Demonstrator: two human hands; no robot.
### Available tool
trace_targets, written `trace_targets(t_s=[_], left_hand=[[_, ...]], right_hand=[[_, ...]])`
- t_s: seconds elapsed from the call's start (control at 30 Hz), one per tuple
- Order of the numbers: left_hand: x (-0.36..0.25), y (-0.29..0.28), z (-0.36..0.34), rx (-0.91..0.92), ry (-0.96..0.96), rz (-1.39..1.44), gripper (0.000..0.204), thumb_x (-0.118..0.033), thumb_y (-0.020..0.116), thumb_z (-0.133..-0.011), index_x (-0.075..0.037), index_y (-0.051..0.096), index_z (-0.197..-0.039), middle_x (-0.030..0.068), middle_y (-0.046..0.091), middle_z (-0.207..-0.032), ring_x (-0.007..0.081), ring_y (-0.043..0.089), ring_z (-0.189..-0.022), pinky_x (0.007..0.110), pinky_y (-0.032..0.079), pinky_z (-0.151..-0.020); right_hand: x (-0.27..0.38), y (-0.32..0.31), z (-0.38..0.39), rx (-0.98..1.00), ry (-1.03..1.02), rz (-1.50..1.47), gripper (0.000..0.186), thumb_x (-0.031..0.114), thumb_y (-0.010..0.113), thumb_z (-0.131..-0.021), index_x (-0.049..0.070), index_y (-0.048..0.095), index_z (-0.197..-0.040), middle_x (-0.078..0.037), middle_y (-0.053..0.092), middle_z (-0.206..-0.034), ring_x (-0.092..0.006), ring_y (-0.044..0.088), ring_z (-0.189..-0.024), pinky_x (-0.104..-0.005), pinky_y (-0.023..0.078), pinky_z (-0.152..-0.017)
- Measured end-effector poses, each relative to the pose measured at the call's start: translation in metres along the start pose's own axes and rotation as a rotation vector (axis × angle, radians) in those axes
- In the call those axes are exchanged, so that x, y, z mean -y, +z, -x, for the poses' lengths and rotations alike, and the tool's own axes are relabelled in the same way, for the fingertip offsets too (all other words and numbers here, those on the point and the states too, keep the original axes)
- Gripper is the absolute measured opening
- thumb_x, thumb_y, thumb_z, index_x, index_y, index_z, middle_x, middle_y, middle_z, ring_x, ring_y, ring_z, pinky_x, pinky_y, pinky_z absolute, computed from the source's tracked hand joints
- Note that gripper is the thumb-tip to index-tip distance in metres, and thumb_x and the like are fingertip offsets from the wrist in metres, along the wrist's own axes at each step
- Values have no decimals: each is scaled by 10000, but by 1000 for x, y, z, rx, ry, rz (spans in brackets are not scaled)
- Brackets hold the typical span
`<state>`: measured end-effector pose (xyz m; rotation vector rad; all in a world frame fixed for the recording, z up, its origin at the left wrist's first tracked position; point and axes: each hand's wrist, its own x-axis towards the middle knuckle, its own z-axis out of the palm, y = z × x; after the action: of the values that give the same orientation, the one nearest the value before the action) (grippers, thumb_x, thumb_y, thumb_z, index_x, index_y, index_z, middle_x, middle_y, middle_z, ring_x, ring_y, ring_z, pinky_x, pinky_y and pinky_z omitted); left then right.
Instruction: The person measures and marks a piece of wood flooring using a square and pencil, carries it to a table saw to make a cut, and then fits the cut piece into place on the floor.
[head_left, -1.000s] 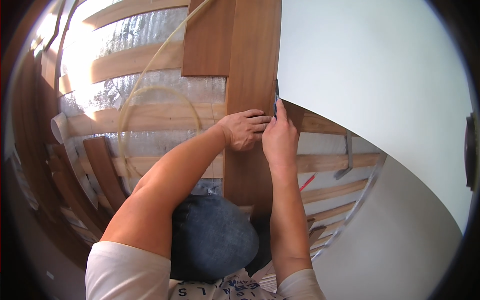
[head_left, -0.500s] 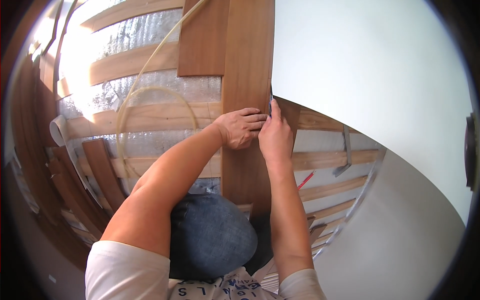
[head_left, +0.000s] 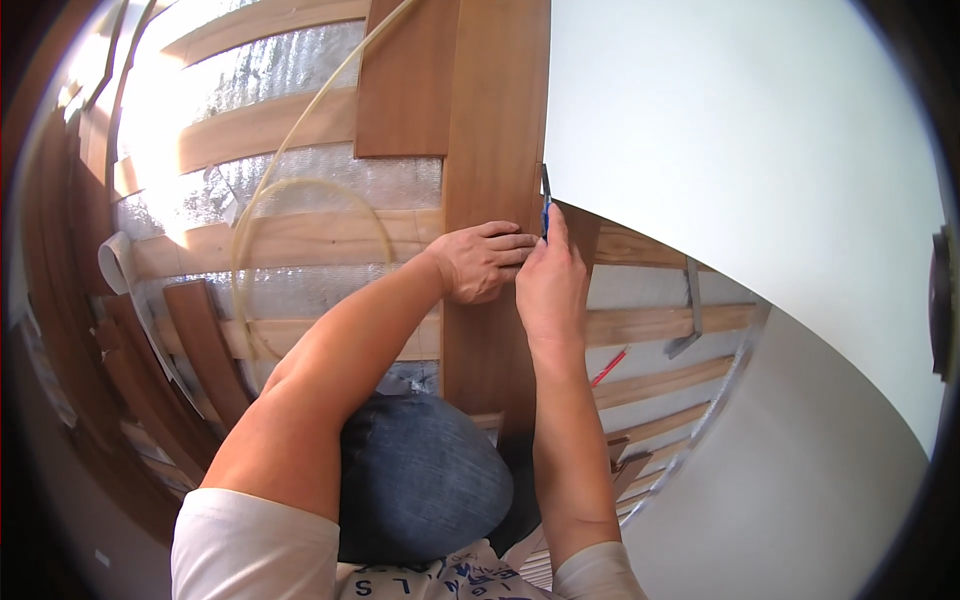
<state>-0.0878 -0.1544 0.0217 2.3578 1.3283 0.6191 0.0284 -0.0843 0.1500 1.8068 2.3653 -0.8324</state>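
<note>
My right hand (head_left: 552, 280) is closed round a blue utility knife (head_left: 547, 190), its index finger stretched along the tool. The dark blade points away from me. It rests at the right edge of a long brown wooden floorboard (head_left: 495, 120), beside the corner of a large white panel (head_left: 740, 130). My left hand (head_left: 484, 262) lies on the same board, fingers extended toward the right hand and almost touching it. No object shows in the left hand. A shorter brown board (head_left: 405, 85) lies against the long one, on its left.
Pale wooden battens (head_left: 270, 120) cross silver foil sheeting (head_left: 310, 160). A yellowish hose (head_left: 300, 125) loops over them on the left, near loose brown boards (head_left: 205, 335). To the right lie a red pencil (head_left: 609, 367) and a metal square (head_left: 692, 310). A grey wall (head_left: 800, 480) stands beyond.
My right hand has drawn slightly back toward me with the knife, and more of the blade shows at the panel corner. The left hand has shifted only a little.
</note>
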Motion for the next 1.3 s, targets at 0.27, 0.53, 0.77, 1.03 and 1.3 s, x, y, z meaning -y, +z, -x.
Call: trace_targets(t_s=[0.27, 0.53, 0.77, 1.03, 1.3], left_hand=[[0, -3, 1, -15, 21, 14, 399, -341, 678, -904, -129, 737, -1237, 81, 606, -1494, 220, 480, -1457, 458, 279, -1284], [1, 1, 0, -89, 47, 22, 364, -306, 696, -866, -89, 760, -1151, 113, 636, -1445, 249, 514, -1430, 476, 290, -1282], [0, -2, 0, 6, 30, -11, 396, -333, 670, -890, -125, 748, -1217, 94, 604, -1497, 226, 478, -1466, 467, 274, -1289], [0, -2, -2, 100, 11, -62, 449, -356, 647, -914, -150, 727, -1306, 77, 567, -1549, 205, 439, -1502, 462, 256, -1297], [2, 4, 1, -95, 30, 15, 443, -328, 700, -878, -140, 719, -1279, 68, 598, -1510, 207, 486, -1464, 456, 290, -1282]], right_hand=[[-10, 12, -9, -25, -62, -16, 467, 90, 500, -1040, 33, 537, -1502, -274, 689, -1307, -466, 688, -1132, -526, 575, -944], [-16, 5, -15, 7, -82, -41, 458, 95, 518, -1034, 40, 563, -1487, -277, 699, -1277, -475, 688, -1120, -531, 576, -940], [-11, 0, -20, 39, -60, -32, 439, 36, 567, -1000, -25, 586, -1434, -330, 706, -1186, -498, 689, -1090, -533, 574, -926], [-12, 2, -20, 67, -14, 4, 447, 55, 572, -1006, 5, 586, -1450, -325, 710, -1178, -495, 692, -1082, -532, 575, -923], [-2, -9, -4, -10, -43, 1, 436, 64, 553, -1021, 26, 595, -1454, -293, 703, -1245, -469, 685, -1125, -521, 560, -958]])
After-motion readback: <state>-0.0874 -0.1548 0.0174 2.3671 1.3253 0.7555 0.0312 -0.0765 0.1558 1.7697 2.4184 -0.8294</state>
